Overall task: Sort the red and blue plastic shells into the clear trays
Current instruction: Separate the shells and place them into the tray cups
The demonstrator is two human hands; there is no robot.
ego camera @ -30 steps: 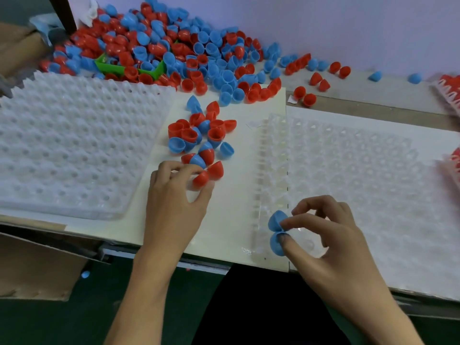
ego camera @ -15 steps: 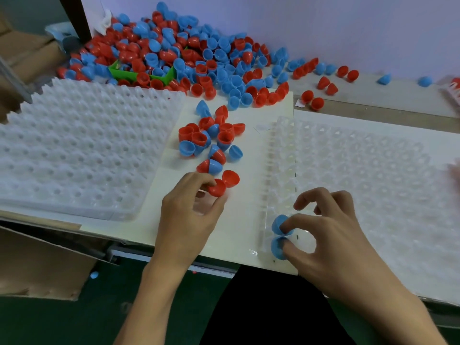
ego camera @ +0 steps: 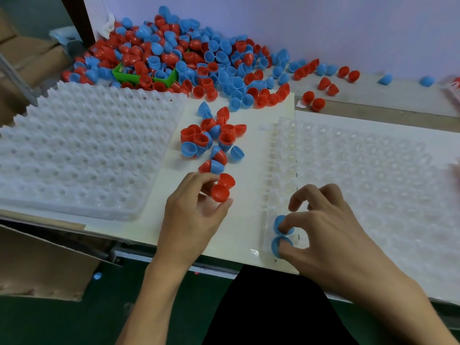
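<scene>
White tray (ego camera: 74,155) far left on bench (ego camera: 249,227), holding no shells. Left hand (ego camera: 191,215) fingers pinch one red shell (ego camera: 220,192); second red shell (ego camera: 227,180) touching behind. Right hand (ego camera: 331,235) fingers press two blue shells (ego camera: 280,235) into clear tray (ego camera: 373,175) near corner.

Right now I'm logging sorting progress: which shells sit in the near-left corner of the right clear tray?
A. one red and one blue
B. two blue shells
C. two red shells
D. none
B: two blue shells sit in the right tray corner, under the right hand fingers; the left hand pinches a red shell.
</scene>
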